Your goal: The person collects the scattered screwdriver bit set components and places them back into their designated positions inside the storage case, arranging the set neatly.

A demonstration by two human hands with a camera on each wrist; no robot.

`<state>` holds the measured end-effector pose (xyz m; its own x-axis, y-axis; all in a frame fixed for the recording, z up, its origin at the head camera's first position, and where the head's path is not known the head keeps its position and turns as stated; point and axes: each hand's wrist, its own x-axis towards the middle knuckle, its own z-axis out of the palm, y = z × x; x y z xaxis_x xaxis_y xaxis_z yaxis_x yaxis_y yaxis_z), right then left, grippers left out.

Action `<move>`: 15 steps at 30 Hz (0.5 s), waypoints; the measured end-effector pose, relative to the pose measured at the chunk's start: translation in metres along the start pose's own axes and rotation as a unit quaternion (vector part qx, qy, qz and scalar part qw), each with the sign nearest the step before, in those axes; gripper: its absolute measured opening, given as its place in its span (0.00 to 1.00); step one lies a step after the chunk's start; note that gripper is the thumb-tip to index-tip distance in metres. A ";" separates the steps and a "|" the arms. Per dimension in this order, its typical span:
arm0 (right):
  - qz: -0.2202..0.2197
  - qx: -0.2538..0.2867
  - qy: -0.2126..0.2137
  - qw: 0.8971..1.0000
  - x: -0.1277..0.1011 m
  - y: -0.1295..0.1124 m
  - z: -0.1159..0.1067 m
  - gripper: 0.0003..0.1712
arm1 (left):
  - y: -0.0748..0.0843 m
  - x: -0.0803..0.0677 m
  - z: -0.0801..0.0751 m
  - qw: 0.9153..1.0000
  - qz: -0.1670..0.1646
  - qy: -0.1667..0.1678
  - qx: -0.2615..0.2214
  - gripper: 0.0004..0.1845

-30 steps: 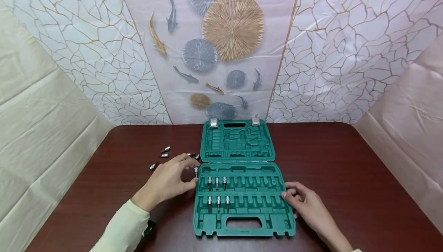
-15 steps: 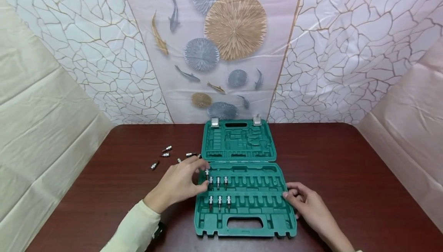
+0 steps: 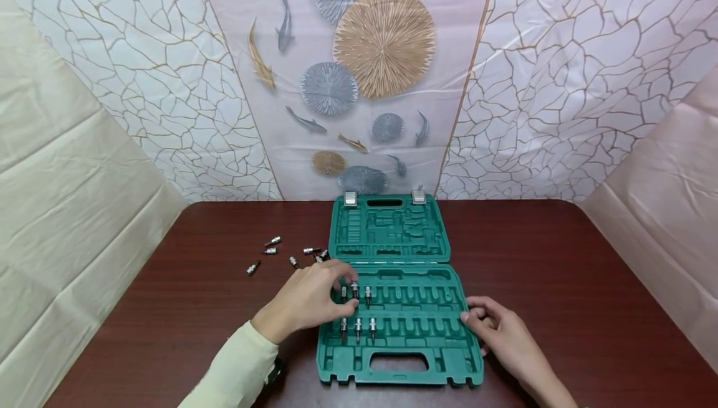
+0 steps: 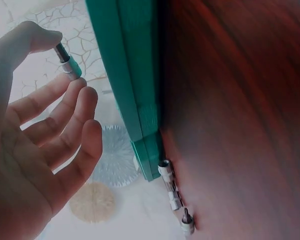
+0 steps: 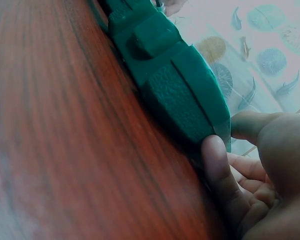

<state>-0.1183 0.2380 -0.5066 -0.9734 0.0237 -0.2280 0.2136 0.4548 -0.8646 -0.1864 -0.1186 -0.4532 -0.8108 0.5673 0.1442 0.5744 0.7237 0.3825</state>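
My left hand [image 3: 311,299] is over the left part of the open green socket case [image 3: 336,361], pinching a bit socket [image 4: 69,65] between thumb and fingertips. The bit socket's dark bit points to the thumb, its silver end to the fingers. Below it, bit sockets stand in the case's two rows, an upper one [image 3: 368,296] and several in the lower row [image 3: 358,329]; the held one overlaps the upper row in the head view. My right hand [image 3: 502,333] grips the case's right edge, its thumb [image 5: 215,152] against the side wall.
The case's lid [image 3: 387,227] lies folded back toward the patterned wall cloth [image 3: 505,146]. Several loose bit sockets are scattered on the brown table [image 3: 185,308] left of the case, among them one [image 3: 253,268] farther out and one [image 3: 294,262] nearer the hand.
My left hand has carried the bit socket rightward from beside the case's left edge to over the upper row. The right hand stays at the right edge.
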 end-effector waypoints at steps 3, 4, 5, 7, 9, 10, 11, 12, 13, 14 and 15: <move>0.006 0.001 0.002 1.000 0.000 0.000 0.000 0.35 | 0.003 0.005 0.003 1.000 0.011 -0.006 0.007 0.18; 0.010 0.002 0.003 1.000 0.000 -0.001 0.000 0.35 | 0.004 0.006 0.003 1.000 0.014 -0.008 0.007 0.18; 0.009 0.001 0.002 1.000 0.000 -0.001 0.000 0.35 | 0.005 0.008 0.004 1.000 0.017 -0.010 0.009 0.17; 0.011 0.002 0.003 1.000 0.000 0.000 0.001 0.35 | 0.007 0.011 0.006 1.000 0.021 -0.014 0.013 0.17; 0.013 0.004 0.004 1.000 0.000 0.000 0.001 0.35 | 0.008 0.014 0.009 0.999 0.023 -0.018 0.017 0.17; 0.010 0.003 0.003 1.000 0.001 0.000 0.001 0.35 | 0.009 0.015 0.010 0.999 0.023 -0.019 0.020 0.17; 0.007 0.002 0.003 1.000 0.001 0.001 0.002 0.35 | 0.010 0.016 0.011 0.999 0.024 -0.020 0.024 0.16; 0.008 0.003 0.003 1.000 0.001 0.001 0.002 0.34 | 0.011 0.017 0.012 0.999 0.024 -0.021 0.027 0.16; 0.009 0.004 0.004 1.000 0.001 0.001 0.002 0.34 | 0.011 0.018 0.013 0.999 0.023 -0.022 0.031 0.16; 0.009 0.005 0.004 1.000 0.001 0.001 0.002 0.34 | 0.012 0.019 0.014 0.999 0.022 -0.023 0.035 0.16; 0.008 0.005 0.004 1.000 0.001 0.001 0.002 0.34 | 0.013 0.020 0.015 0.999 0.022 -0.023 0.040 0.16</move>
<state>-0.1192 0.2365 -0.5083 -0.9704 0.0383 -0.2386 0.2303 0.4448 -0.8655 -0.1934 -0.0924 -0.4591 -0.7792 0.6159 0.1161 0.6184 0.7255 0.3021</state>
